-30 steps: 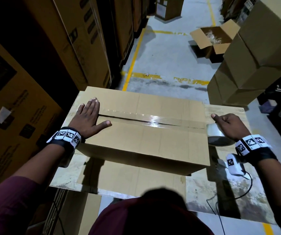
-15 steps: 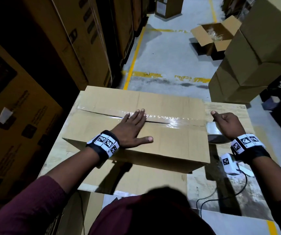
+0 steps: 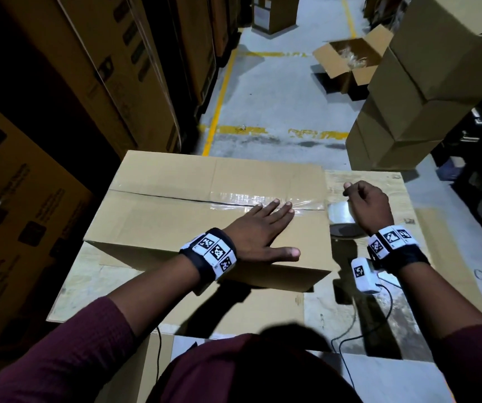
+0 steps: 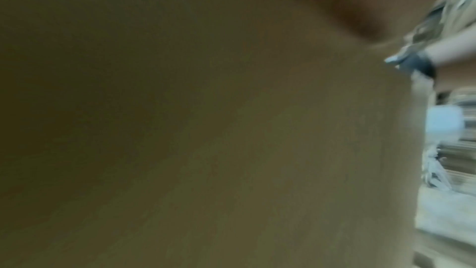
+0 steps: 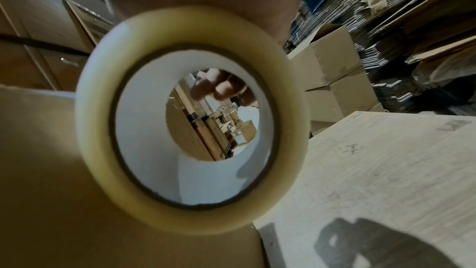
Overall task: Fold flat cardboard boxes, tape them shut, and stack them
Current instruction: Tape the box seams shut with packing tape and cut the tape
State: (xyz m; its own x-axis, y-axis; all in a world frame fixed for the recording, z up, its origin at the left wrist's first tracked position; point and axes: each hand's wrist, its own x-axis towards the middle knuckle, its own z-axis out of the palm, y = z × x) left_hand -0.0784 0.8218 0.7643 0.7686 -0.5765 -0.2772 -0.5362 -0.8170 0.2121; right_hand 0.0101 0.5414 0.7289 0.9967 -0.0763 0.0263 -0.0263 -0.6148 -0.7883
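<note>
A folded cardboard box (image 3: 175,222) lies on the work table (image 3: 437,251), its top seam covered by a strip of clear tape (image 3: 251,199). My left hand (image 3: 263,228) lies flat on the box top, fingers straight and pressing on the tape near the box's right end. Just off the box's right edge, my right hand (image 3: 367,205) grips a roll of clear tape (image 3: 341,222). In the right wrist view the roll (image 5: 180,201) fills the middle, with fingertips (image 5: 221,89) showing through its core. The left wrist view shows only blurred cardboard (image 4: 180,129).
A stack of taped boxes (image 3: 425,82) rises at the right, beyond the table. An open box (image 3: 350,62) sits on the floor behind it. Tall cartons (image 3: 117,68) line the left side. Flat cardboard (image 3: 234,309) lies under the box. Cables (image 3: 350,330) trail over the table's near edge.
My left hand has slid along the taped seam from the box's left end to its right end. The right hand has stayed beside the box with the roll.
</note>
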